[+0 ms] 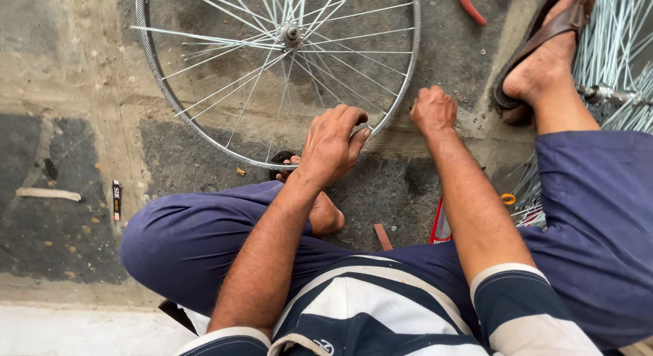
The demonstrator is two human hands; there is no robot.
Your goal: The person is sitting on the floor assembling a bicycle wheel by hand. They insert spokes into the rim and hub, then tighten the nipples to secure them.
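Left hand (331, 146), right hand (432, 110) gripping wheel rim (394, 104)

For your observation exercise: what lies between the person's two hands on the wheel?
In the head view, a short bare arc of the wheel rim runs between the left hand and right hand, with concrete floor beneath.
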